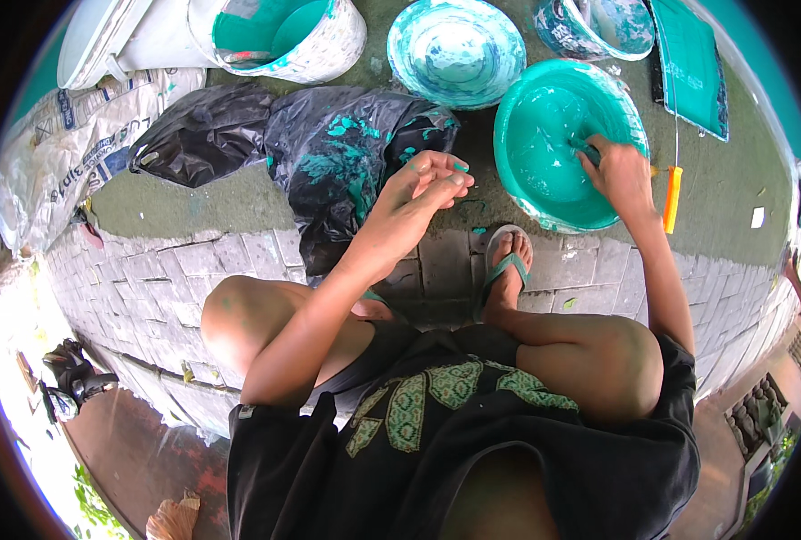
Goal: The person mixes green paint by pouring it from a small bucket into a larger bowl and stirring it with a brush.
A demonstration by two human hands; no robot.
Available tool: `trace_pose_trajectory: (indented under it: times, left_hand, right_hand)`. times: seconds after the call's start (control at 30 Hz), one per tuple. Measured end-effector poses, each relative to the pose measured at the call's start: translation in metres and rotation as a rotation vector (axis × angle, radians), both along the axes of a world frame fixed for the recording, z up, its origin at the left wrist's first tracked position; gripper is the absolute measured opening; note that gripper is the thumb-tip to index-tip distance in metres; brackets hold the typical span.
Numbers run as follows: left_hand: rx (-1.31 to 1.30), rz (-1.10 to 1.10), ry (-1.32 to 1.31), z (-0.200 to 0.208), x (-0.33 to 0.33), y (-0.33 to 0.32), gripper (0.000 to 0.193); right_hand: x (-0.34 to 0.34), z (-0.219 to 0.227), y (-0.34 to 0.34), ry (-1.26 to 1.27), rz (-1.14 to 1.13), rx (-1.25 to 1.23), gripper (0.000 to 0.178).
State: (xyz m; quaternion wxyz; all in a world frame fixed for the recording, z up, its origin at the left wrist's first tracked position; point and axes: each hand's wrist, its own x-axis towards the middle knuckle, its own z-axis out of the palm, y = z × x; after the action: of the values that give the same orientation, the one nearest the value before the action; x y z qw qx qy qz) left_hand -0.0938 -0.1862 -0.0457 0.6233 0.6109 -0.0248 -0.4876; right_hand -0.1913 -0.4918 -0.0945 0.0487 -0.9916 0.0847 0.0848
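Here, hands [416, 196] [620, 174] apart, basin rim [502, 135] (teal) between

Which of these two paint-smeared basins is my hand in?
The nearer basin, on the right, coated inside with teal: your right hand reaches into it. The paler basin has no hand inside.

A steep downward look from my own head, through one wide round lens.
The camera, the left of two worn side by side, faces down and a little ahead of me, upright and unmirrored. My black shirt [544, 477] fills the near lower edge; my bent knees [621, 360] come next, my left grip [408, 205] lies close to the middle, and my right grip [622, 175] reaches the green basin [531, 184] higher up. The paving [175, 292] bows toward the dark rim, and the white bucket [333, 49] is cut by the top.
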Motion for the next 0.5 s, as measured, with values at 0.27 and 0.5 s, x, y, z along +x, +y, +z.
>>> trace_pose_trajectory:
  times: [0.27,0.5]
  left_hand:
    - [0.002,-0.026,0.007,0.001,-0.001,-0.002,0.034]
    - [0.020,-0.028,0.003,-0.001,0.000,-0.002,0.035]
  right_hand:
    - [-0.018,0.008,0.018,0.064,-0.005,0.157,0.022]
    - [0.000,0.015,0.031,0.071,0.063,0.234,0.020]
